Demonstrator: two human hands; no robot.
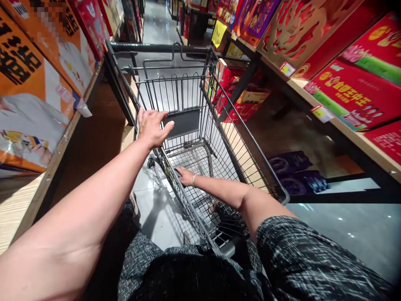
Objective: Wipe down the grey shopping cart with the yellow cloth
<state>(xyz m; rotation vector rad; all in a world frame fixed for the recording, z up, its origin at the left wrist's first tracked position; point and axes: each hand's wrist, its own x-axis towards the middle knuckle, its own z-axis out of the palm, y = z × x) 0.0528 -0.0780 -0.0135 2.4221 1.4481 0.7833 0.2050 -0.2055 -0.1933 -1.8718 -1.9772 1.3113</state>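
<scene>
A grey wire shopping cart [200,161] fills the middle of the view, slanting between two store shelves. Its basket is open at the top; pale floor tiles and a metal frame bar show through the mesh bottom, and a dark flat panel [184,124] is fixed to the far wall, below a black bar [194,49]. The wearer's left hand [153,127] is at the cart's left rim, palm down, fingers loosely spread and thumb held wide; whether it touches the rim cannot be told. The right arm, in a dark patterned sleeve [282,246], reaches across the basket, so that the right hand [186,176] is at the left wall, nearer the wearer. Its fingers are partly hidden, and whether they grip the wire cannot be told. Along the left, large orange boxes [21,71] stand close to a shelf edge. On the right, red boxes [347,94] line a wooden shelf with price tags [322,113], and purple packs [290,162] lie below. The cart's far end is near the left shelf. Shiny aisle floor [156,25] continues beyond it, and more floor spreads past the right shelf's lower edge.
</scene>
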